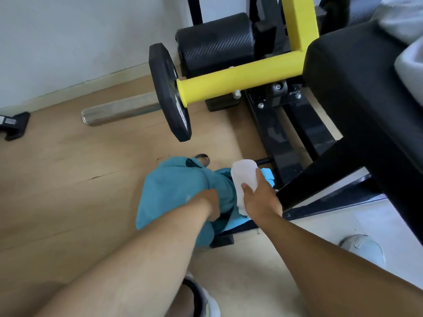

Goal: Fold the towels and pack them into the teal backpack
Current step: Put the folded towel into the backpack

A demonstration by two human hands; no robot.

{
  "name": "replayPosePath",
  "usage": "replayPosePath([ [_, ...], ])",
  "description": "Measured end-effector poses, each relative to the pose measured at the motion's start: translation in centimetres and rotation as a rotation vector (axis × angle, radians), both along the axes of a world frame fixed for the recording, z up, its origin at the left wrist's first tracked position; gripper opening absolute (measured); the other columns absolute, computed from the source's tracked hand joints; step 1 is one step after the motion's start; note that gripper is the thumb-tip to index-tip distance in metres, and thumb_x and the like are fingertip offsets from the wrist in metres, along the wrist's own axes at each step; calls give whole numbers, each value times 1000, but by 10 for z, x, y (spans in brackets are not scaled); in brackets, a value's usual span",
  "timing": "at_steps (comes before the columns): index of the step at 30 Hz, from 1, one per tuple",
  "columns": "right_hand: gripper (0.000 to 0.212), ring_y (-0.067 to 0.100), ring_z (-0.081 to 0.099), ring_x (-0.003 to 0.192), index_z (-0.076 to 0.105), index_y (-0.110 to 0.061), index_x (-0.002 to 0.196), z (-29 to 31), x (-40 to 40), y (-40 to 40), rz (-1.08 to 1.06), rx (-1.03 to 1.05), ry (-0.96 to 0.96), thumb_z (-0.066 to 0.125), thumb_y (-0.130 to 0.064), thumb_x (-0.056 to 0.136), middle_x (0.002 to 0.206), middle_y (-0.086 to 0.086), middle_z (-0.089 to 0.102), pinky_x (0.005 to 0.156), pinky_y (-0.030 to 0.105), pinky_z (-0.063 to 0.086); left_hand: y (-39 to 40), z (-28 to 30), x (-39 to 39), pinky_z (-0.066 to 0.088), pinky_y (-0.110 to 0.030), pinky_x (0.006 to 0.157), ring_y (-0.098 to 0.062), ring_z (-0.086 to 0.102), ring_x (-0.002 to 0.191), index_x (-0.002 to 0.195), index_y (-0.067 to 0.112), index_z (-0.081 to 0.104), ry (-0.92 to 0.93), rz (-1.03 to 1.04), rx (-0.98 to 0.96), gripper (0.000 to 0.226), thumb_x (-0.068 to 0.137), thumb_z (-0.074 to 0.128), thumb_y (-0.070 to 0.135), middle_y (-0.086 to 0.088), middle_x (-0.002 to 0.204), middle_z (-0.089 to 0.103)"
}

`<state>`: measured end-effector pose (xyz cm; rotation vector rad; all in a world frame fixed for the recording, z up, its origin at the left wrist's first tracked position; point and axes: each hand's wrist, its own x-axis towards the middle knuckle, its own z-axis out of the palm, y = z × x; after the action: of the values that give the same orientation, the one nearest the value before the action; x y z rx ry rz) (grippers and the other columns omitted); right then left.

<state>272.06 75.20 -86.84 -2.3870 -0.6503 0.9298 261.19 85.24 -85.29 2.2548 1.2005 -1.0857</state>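
Backpack lies on floor beside gym machine. Left hand grips fabric at its opening. Right hand grasps folded white towel just over the opening. Pale print on backpack, partly covered, unreadable. Plate lettering blurred.

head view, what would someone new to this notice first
The bright yellow bar of the gym machine cuts across the upper middle, a black weight plate on its left end. Lower centre, the teal backpack sits on the wooden floor; the left hand holds it open while the right hand holds a folded white towel at its mouth.
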Motion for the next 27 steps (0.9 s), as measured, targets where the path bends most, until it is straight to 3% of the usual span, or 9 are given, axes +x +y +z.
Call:
replayPosePath([
  [3, 63, 31, 54, 129, 14, -38, 159, 1, 3, 1, -47, 28, 43, 43, -47, 104, 156, 2, 42, 101, 49, 48, 33, 27, -10, 51, -32, 71, -23, 60, 86, 116, 5, 60, -63, 118, 48, 28, 98, 49, 24, -8, 104, 62],
  [7, 64, 32, 53, 131, 15, -38, 159, 3, 1, 1, -45, 46, 74, 46, -47, 103, 156, 2, 41, 102, 49, 48, 67, 65, -33, 50, -28, 51, -26, 61, 64, 81, 5, 56, -292, 430, 126, 14, 88, 54, 16, -9, 74, 61],
  [10, 63, 33, 56, 127, 18, -39, 158, 6, -5, 3, -39, 60, 87, 48, -45, 103, 151, 3, 48, 98, 47, 48, 70, 83, -54, 52, -28, 53, -28, 67, 63, 79, 7, 53, -416, 558, 127, 38, 97, 60, 40, -11, 69, 64],
  [12, 64, 33, 56, 127, 19, -40, 158, 10, -15, 8, -49, 99, 102, 50, -45, 102, 150, 4, 50, 99, 47, 48, 65, 85, -67, 44, -29, 51, -31, 61, 51, 65, 13, 46, -506, 568, 187, 50, 100, 54, 49, -7, 56, 55],
  [15, 65, 31, 54, 130, 23, -39, 158, 10, -33, 22, 32, 169, 129, 53, -46, 100, 149, 3, 51, 104, 43, 45, 54, 78, -80, 26, -28, 45, -19, 30, 42, 62, 18, 30, -597, 562, 204, 53, 102, 51, 44, 0, 50, 33],
  [18, 63, 28, 52, 131, 33, -30, 156, 7, -46, 42, 141, 145, 299, 57, -42, 99, 148, 2, 53, 108, 39, 43, 52, 72, -80, 24, -26, 45, -18, 29, 46, 66, 18, 30, -639, 602, 152, 46, 103, 50, 35, 2, 53, 33],
  [20, 56, 27, 55, 125, 43, -22, 150, 2, -50, 55, 155, 58, 428, 59, -37, 99, 142, 3, 56, 102, 36, 46, 54, 69, -79, 24, -28, 49, -18, 27, 48, 62, 19, 28, -674, 655, 152, 45, 99, 52, 26, 6, 47, 32],
  [22, 49, 29, 58, 118, 50, -16, 143, -6, -53, 66, 60, 21, 489, 59, -34, 98, 133, 7, 61, 95, 35, 47, 53, 67, -77, 22, -30, 51, -16, 24, 46, 58, 20, 26, -706, 688, 135, 45, 94, 53, 23, 10, 41, 26],
  [27, 36, 25, 62, 103, 57, -19, 131, -27, -66, 84, -381, 246, 613, 59, -35, 98, 114, 3, 66, 96, 40, 52, 47, 65, -67, 22, -33, 51, -13, 19, 41, 53, 22, 22, -782, 632, 70, 50, 90, 56, 21, 13, 40, 21],
])
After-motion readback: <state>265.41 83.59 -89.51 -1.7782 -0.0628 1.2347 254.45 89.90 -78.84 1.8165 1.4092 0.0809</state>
